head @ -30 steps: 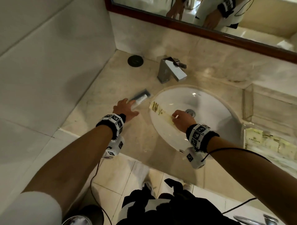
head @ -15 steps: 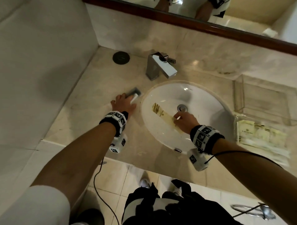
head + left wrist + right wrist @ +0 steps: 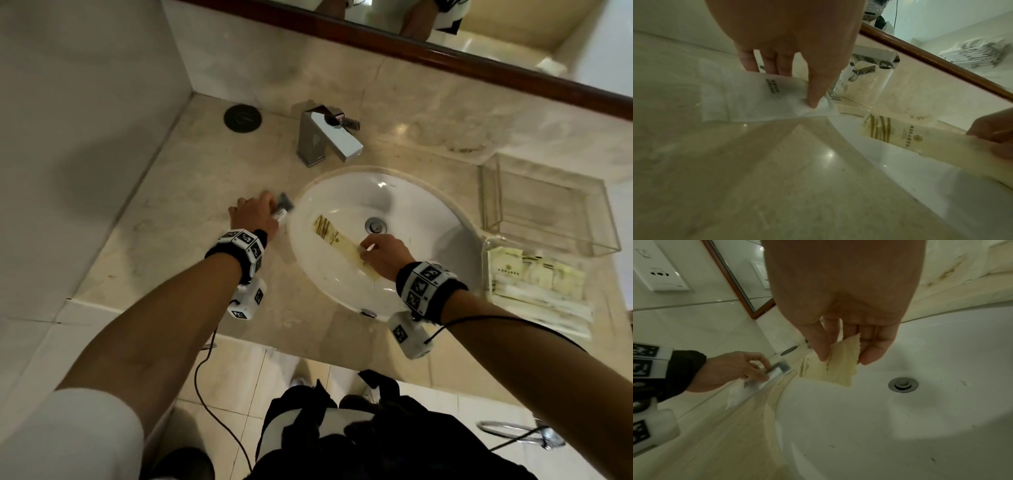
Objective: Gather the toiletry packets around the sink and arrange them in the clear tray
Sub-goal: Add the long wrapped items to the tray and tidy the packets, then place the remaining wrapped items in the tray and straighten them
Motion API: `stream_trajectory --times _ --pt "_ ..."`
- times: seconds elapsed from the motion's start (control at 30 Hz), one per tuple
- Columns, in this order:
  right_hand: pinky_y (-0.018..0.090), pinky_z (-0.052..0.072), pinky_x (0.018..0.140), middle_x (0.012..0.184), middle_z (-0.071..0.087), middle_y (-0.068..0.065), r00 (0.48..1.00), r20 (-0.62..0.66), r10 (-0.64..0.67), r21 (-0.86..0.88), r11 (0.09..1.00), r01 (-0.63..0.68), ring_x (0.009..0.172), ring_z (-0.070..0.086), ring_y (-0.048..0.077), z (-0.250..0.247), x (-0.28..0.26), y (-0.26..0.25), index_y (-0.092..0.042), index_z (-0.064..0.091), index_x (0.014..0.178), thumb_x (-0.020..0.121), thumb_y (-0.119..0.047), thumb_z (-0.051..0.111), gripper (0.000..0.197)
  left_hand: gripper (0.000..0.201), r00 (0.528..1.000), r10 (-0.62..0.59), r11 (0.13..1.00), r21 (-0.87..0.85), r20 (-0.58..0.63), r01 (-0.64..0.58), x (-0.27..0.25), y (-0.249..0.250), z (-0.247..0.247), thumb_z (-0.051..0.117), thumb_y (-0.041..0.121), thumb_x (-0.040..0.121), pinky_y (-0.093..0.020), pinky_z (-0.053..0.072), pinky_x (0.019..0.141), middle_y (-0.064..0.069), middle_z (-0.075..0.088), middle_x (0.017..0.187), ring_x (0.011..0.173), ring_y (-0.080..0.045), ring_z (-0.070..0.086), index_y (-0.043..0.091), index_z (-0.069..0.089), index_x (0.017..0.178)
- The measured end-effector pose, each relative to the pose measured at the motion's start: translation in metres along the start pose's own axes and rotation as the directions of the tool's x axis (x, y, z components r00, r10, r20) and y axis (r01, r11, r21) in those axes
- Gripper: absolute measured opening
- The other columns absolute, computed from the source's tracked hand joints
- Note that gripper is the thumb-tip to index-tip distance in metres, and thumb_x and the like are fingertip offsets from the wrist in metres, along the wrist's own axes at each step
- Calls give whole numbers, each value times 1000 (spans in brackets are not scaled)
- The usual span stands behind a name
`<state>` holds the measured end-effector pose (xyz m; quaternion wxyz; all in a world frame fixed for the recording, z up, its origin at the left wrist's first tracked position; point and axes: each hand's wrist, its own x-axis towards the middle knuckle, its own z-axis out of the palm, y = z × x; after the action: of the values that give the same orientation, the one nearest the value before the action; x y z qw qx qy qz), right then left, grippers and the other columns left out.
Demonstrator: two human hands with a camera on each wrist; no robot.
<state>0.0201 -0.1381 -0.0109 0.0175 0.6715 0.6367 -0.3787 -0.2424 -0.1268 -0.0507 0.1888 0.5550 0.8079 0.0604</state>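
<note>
My right hand (image 3: 378,253) (image 3: 840,353) pinches one end of a long cream packet (image 3: 337,240) (image 3: 830,371) (image 3: 900,136) with gold stripes, held over the white sink basin (image 3: 428,212). On the marble counter left of the basin, my left hand (image 3: 255,214) (image 3: 795,78) pinches a white packet (image 3: 748,100) (image 3: 748,386) (image 3: 281,213) with a dark end, thumb on top and fingers behind it. The clear tray (image 3: 544,209) stands at the right of the sink. Just in front of it lie several cream packets (image 3: 534,277).
A chrome faucet (image 3: 325,137) stands behind the basin, and a black round cap (image 3: 242,117) sits in the counter's back-left corner. A wood-framed mirror (image 3: 445,54) runs above the backsplash. The left wall (image 3: 85,137) closes in beside the counter. A cable (image 3: 219,404) hangs below my left wrist.
My left hand has closed its fingers round the white packet on the counter. My right hand has drawn the cream packet slightly toward the drain. The head view has shifted left and down.
</note>
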Motion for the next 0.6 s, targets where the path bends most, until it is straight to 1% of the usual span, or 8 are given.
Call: stream_trajectory --times 0.07,0.1,0.17,0.23,0.3,0.37,0.47,0.6 --pt "27 44 74 95 68 0 1000 -5 5 5 1000 -5 85 61 18 -3 -1 1 -25 65 105 91 -22 54 18 41 998 -58 996 -69 18 59 -1 3 -1 62 25 87 -43 37 94 -18 61 118 114 -37 50 14 44 122" --pt "27 44 74 94 67 -1 1000 -12 8 3 1000 -8 85 60 18 -5 -2 2 -24 65 107 91 -22 54 20 45 997 -69 996 -62 37 71 -1 5 -2 62 30 88 -43 39 95 -19 59 121 116 -38 49 11 45 125" --pt "26 42 75 96 67 -1 1000 -26 10 -18 1000 -11 86 58 17 -9 -4 4 -24 66 108 92 -22 53 21 44 995 -54 998 36 87 51 1 6 -2 58 43 90 -42 40 95 -18 61 120 116 -37 49 9 55 118" --pt "27 41 76 104 68 2 999 -36 12 -35 999 -13 90 59 20 -13 -5 6 -24 67 108 92 -22 51 22 39 992 -42 995 94 115 31 -2 8 -3 57 45 90 -40 40 92 -15 64 113 114 -35 49 10 63 108" --pt "28 42 78 111 66 4 999 -39 7 -51 999 -9 98 60 23 -17 -6 6 -24 68 108 92 -21 50 25 30 992 -32 998 65 118 24 -6 11 -2 59 37 89 -40 43 91 -14 66 107 110 -34 52 11 66 103" --pt "29 42 79 113 65 4 999 -43 0 -60 998 -3 101 59 24 -23 -6 9 -23 68 110 92 -20 48 27 23 992 -21 999 -33 128 25 -12 17 1 61 32 87 -36 50 83 -11 69 98 96 -32 60 12 66 98" --pt "30 42 78 111 64 4 997 -73 -17 -58 998 13 99 59 26 -32 -8 13 -24 67 108 91 -17 46 28 18 987 28 987 -160 160 -2 -21 32 -1 64 33 87 -30 43 67 -5 63 83 77 -28 59 16 62 89" --pt "31 46 79 104 64 5 992 -127 -3 -30 1000 -1 94 60 27 -47 -17 29 -23 67 109 90 -16 45 30 16 984 103 981 -175 142 -77 -30 63 -2 66 30 84 -29 39 66 -5 59 80 75 -27 55 18 57 81"
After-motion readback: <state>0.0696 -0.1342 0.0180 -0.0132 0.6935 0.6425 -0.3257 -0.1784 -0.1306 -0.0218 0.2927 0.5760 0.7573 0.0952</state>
